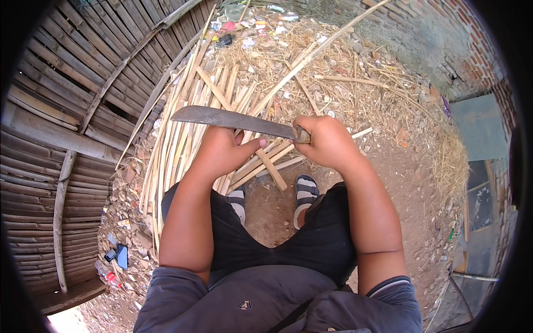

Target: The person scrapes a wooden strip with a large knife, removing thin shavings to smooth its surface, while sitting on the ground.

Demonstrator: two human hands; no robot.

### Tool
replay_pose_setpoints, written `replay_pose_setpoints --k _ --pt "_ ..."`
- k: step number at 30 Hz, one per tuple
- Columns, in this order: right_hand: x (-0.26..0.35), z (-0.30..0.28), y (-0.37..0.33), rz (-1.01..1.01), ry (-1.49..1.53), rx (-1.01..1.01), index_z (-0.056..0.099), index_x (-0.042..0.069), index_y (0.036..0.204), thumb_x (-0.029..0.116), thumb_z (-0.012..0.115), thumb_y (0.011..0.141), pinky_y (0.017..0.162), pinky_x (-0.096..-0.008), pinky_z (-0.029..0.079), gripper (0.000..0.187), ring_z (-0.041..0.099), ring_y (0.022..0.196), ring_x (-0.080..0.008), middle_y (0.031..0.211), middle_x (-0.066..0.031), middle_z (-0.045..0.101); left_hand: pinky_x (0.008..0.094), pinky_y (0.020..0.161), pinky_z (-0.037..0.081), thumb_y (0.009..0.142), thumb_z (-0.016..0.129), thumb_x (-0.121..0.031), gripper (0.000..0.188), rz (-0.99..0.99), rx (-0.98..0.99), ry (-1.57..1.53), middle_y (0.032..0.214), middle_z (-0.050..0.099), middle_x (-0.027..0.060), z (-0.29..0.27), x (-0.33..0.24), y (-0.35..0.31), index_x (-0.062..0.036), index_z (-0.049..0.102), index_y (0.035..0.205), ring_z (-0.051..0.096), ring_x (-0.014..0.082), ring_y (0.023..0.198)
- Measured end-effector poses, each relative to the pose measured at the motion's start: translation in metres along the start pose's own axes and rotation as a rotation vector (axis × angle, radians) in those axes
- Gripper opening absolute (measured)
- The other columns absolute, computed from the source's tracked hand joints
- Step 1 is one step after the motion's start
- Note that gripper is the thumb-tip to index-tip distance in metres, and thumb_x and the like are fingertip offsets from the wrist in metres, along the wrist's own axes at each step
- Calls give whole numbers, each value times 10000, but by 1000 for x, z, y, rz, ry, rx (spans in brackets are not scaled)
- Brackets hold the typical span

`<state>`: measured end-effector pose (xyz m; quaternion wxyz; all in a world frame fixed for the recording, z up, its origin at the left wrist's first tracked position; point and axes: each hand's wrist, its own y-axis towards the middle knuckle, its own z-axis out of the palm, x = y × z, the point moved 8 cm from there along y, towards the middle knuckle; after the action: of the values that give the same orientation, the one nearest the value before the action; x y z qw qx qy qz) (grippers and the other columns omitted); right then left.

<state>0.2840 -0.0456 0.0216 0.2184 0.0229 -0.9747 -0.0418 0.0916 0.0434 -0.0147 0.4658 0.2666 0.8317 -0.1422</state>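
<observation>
I count one knife (239, 120), one left hand (223, 152) and one right hand (325, 141) mid-frame. Two sandals (307, 195) show below, one red-labelled bottle (106, 273) lower left.

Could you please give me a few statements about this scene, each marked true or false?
1. The right hand grips the handle of a large knife. True.
2. The knife points toward the picture's right. False: it points left.
3. Long pale strips lie on the ground at the front left. True.
4. The left hand grips the handle too. False: it is near the knife but away from the handle.
5. The brick wall stands at the picture's left. False: a slatted wall is there; the brick one is upper right.
</observation>
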Motion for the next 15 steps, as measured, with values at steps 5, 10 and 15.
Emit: replay_pose_setpoints --k 5,10,15 --pt "4 4 4 10 -17 16 731 114 1036 197 817 803 775 -504 575 262 731 886 -405 898 -176 744 359 609 455 812 924 -271 409 84 -55 23 727 546 25 -6 -13 -3 9 711 1021 517 154 651" --pt "-6 -10 2 79 -1 8 740 105 1075 188 825 799 767 -509 572 300 730 890 -411 881 -201 737 321 643 428 831 924 -268 423 6 -45 33 786 495 -24 -5 -14 -4 9 706 1066 452 116 699" --pt "-5 -5 1 14 -21 -21 733 109 1080 197 824 804 777 -513 580 304 731 897 -411 887 -192 743 380 626 473 806 919 -299 450 19 -43 76 743 549 47 -4 -17 -3 24 708 1037 542 193 659"
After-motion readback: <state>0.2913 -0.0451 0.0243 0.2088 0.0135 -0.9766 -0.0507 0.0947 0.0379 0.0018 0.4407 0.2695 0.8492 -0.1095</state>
